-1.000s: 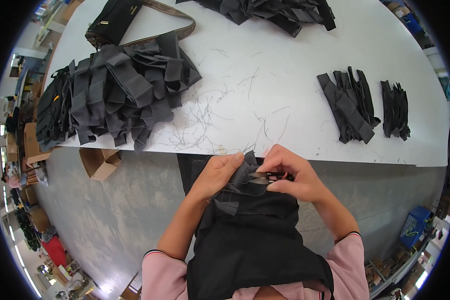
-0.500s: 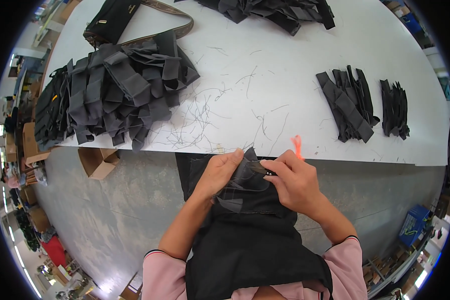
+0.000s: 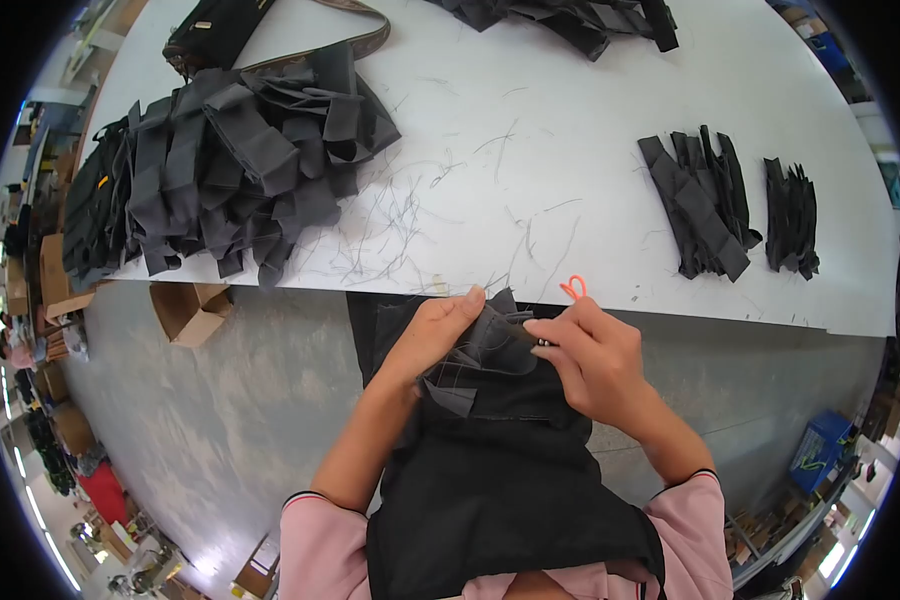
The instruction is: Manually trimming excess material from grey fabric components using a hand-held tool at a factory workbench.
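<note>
Over my lap, just off the table's front edge, my left hand [image 3: 437, 335] pinches a dark grey fabric piece [image 3: 490, 345] between thumb and fingers. Loose threads trail from the cloth, and a folded flap [image 3: 452, 399] of it hangs below my wrist. My right hand [image 3: 602, 362] is closed round small thread snips [image 3: 541, 343], whose blades point left and touch or nearly touch the fabric; their tips are hard to make out. An orange cord loop [image 3: 573, 287] sticks up behind that hand. A black apron [image 3: 510, 480] covers my lap under the work.
On the white table [image 3: 570, 130] lie a large heap of grey fabric pieces [image 3: 240, 160], two smaller bundles [image 3: 695, 205] at right, and another pile [image 3: 570, 20] at the far side. A black bag [image 3: 215, 35] with a strap sits far left. Thread scraps litter the tabletop. A cardboard box [image 3: 190, 312] stands below.
The snips have shifted slightly right and turned in my right hand, and the orange cord now forms a loop farther left. My left hand still grips the fabric, whose lower flap has swung a little.
</note>
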`<state>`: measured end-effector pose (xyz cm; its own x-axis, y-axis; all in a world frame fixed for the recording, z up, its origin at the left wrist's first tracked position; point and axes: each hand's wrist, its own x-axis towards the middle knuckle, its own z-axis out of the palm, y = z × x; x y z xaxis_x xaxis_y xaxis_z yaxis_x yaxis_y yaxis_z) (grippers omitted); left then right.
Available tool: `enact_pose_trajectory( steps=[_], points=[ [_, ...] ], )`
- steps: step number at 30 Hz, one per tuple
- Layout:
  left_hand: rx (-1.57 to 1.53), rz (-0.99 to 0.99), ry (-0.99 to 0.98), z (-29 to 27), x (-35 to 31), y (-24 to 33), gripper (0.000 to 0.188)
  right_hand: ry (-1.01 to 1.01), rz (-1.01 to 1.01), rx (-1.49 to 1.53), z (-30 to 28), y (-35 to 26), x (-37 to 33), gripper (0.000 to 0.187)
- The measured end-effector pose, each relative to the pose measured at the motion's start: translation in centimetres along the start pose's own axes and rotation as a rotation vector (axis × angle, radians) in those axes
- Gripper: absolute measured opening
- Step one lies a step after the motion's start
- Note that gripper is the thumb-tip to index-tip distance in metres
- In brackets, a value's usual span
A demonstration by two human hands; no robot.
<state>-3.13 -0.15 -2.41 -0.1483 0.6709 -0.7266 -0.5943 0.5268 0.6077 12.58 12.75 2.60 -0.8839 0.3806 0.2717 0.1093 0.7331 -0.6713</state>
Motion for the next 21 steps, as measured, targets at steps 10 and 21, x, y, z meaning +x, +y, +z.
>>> enact_pose_trajectory(
  steps=[10,21],
  points=[
    [0.016,-0.008,-0.031,-0.4,-0.1,0.1,0.038,-0.227,-0.192,-0.079,-0.7,0.6,1.9,0.022],
    [0.082,-0.013,-0.085,0.0,-0.3,0.2,0.04,-0.383,-0.221,0.039,-1.0,1.3,3.0,0.019]
  ],
)
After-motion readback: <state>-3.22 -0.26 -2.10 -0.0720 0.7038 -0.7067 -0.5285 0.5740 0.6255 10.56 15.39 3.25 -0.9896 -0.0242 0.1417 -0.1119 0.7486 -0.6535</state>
